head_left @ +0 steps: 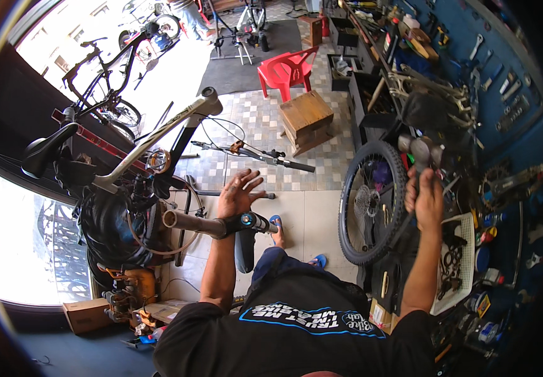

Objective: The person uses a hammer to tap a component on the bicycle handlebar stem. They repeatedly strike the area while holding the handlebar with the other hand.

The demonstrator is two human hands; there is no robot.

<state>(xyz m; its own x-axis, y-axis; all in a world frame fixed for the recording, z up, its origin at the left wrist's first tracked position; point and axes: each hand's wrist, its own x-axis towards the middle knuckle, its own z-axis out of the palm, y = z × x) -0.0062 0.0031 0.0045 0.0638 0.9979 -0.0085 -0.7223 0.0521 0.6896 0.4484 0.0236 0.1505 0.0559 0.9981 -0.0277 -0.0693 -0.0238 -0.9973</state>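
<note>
While the left hand point(238, 193) hovered with fingers spread wide just above the fork point(218, 223), the right hand point(425, 200) gripped a tool point(420, 151), and fitting apparently remained unfinished.

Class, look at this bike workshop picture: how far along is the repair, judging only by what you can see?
Done: the bike frame sits clamped on a stand with no wheels on it; a spoked wheel leans by the bench. In hand: the right hand grips a tool, while the left hand is open above the suspension fork. Left: fork and wheel are not yet fitted.
</note>
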